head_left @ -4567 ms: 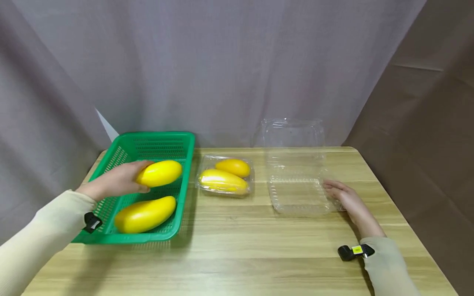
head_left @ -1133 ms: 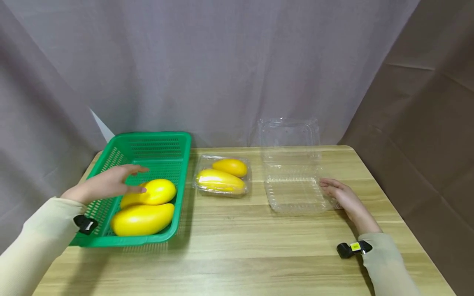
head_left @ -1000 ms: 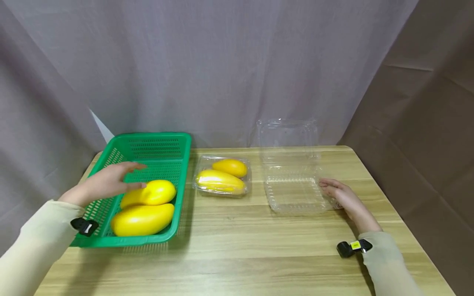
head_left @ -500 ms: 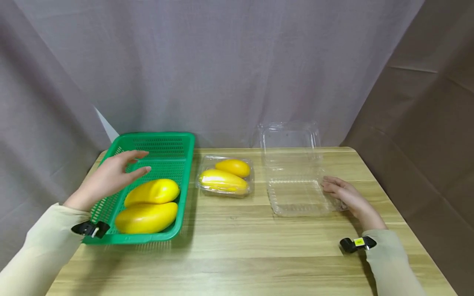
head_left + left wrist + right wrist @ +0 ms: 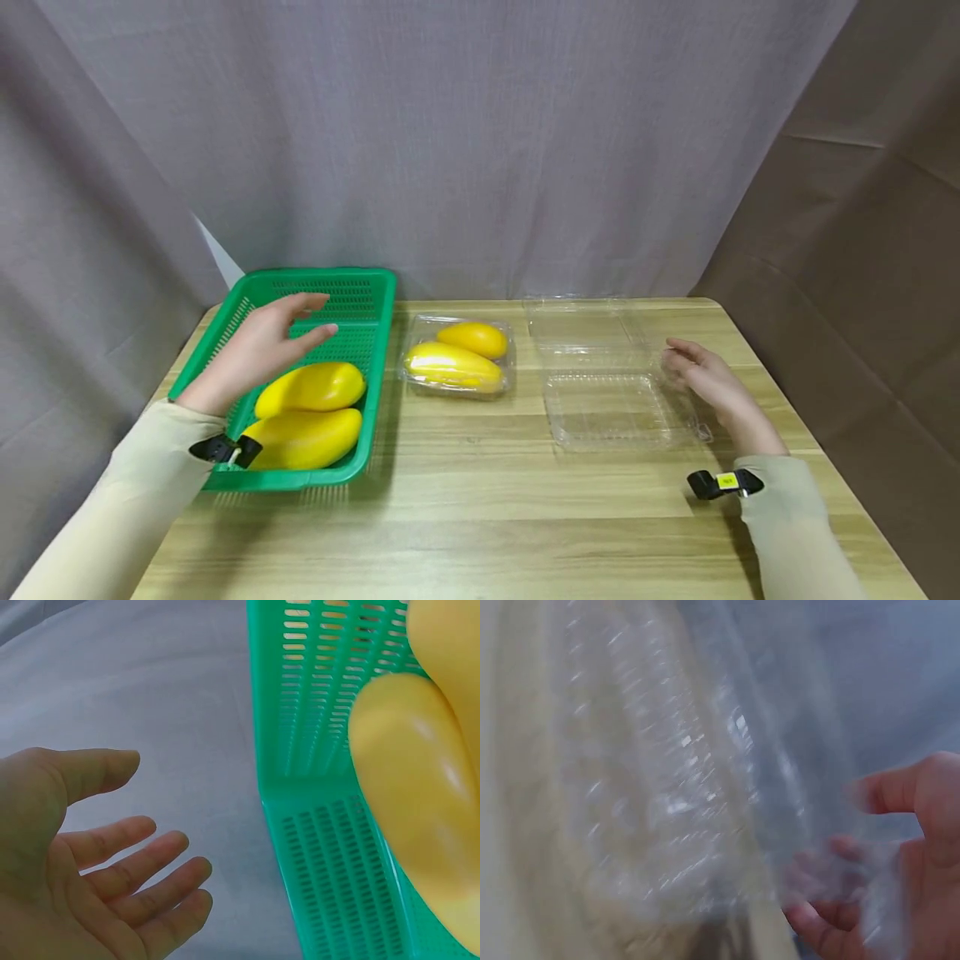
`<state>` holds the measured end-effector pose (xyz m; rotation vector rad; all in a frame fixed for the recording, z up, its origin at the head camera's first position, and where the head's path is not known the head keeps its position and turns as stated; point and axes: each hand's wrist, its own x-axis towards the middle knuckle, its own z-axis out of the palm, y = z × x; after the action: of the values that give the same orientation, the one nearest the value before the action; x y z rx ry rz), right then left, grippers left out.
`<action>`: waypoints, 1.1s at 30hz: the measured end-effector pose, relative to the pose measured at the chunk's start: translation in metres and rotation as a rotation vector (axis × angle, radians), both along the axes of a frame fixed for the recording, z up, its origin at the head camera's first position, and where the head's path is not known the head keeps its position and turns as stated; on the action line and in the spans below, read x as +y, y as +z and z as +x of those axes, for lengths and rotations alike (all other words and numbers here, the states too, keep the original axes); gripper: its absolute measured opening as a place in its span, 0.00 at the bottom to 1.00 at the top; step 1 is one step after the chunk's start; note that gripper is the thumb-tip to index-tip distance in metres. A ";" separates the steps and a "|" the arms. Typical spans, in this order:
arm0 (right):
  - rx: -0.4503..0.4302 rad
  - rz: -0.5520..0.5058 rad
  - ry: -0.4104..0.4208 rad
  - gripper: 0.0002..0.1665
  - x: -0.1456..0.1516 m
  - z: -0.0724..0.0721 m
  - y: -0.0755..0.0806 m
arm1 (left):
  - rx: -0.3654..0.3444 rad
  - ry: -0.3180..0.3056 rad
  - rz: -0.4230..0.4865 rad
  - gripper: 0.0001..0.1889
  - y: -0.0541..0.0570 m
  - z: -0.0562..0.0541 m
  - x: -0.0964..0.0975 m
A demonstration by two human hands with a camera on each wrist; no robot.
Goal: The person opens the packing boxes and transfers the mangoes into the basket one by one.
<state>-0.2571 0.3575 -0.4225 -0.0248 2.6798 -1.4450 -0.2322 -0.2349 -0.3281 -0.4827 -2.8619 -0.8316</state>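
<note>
My left hand hovers over the green basket, thumb and fingers apart, holding nothing. In the basket lie two yellow mangoes, the farther mango against the nearer mango. In the left wrist view, the left hand is spread beside the basket wall. A clear plastic clamshell box stands unfolded at the right, its lid leaning back. My right hand is at its right side. The right wrist view shows fingers behind clear plastic, with the thumb apart from them.
Between basket and unfolded box sits a closed clear box with two mangoes inside. All stand on a wooden table. A grey curtain hangs behind its far edge, and a brown cloth hangs to the right.
The left hand set its mango down in the basket, let go and rose away. The unfolded box's lid has dropped lower, its base has shifted nearer, and the right hand has moved slightly right.
</note>
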 end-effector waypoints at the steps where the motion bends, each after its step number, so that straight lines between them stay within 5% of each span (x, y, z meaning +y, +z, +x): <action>1: 0.018 -0.001 -0.011 0.41 -0.003 0.000 0.004 | 0.001 0.002 0.006 0.32 0.000 -0.001 0.002; 10: 0.179 0.116 -0.108 0.45 -0.036 0.001 0.041 | -0.011 -0.051 -0.010 0.34 0.001 -0.008 0.022; 19: 0.225 0.001 0.012 0.37 -0.086 0.003 0.061 | 0.007 -0.097 -0.035 0.33 -0.005 -0.018 0.047; 33: 0.177 -0.206 0.164 0.32 -0.182 0.006 0.054 | 0.065 -0.207 -0.094 0.33 -0.014 -0.027 0.106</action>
<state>-0.2507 0.1758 -0.3684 -0.3950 2.5721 -1.7304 -0.2594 -0.1291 -0.3423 -0.8132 -2.8347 -0.6968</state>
